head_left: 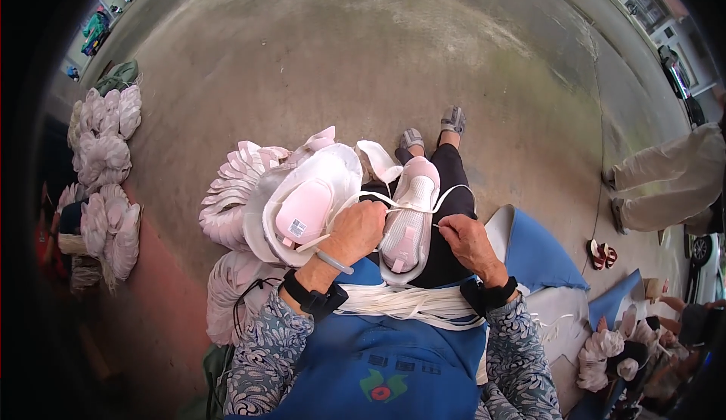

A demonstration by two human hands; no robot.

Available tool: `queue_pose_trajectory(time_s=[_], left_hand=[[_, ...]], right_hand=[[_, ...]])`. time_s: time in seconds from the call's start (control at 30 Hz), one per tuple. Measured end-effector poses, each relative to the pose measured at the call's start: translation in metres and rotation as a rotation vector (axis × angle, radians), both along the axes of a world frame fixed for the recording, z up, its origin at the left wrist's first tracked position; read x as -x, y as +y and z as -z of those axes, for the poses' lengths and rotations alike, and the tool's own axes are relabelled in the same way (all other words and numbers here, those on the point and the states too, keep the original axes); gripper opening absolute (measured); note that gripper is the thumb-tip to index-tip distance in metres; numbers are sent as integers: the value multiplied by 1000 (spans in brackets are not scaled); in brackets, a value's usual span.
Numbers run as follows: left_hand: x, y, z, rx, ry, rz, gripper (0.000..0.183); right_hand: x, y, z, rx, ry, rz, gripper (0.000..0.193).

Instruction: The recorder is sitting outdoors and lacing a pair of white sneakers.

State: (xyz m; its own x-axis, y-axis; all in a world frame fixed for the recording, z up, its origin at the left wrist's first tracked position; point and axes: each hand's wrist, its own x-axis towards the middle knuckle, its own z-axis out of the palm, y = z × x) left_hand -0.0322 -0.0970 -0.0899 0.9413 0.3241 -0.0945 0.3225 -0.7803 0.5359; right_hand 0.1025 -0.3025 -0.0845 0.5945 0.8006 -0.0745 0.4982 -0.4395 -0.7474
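1. The lace bundle (408, 304) lies loose across your blue apron (386, 356), right by your wrists. Strands could catch on your black wristbands (490, 294) and tangle.
2. Your right hand (465, 238) has thumb and forefinger together, pinching what looks like the white lace (459, 186) near its tip. So little held, a hard pull may slip it free.
3. Your left hand (355, 231) is curled at the other side, by the lace; fingertips partly hidden, can't tell its grip.
4. The shoe upper (412, 208) sits over your legs (452, 169), between both hands. Soft support (knees aren't a vise), so an uneven tug could tilt it.
5. The pile of uppers (304, 206) crowds your left hand; a wide swing could topple it.
6. Right side: blue sheet (541, 257) cramps your elbow room. Red sandals (603, 254) lie beyond.
7. Farther: person in pale trousers (665, 170) right, pink bundles (106, 155) left. Neither blocks you, I'd say.
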Motion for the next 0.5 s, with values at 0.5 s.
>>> queue_pose_trajectory(time_s=[0.5], left_hand=[[-18, 7, 15, 100, -147, -12, 21]], right_hand=[[2, 19, 9, -63, -27, 110, 12]])
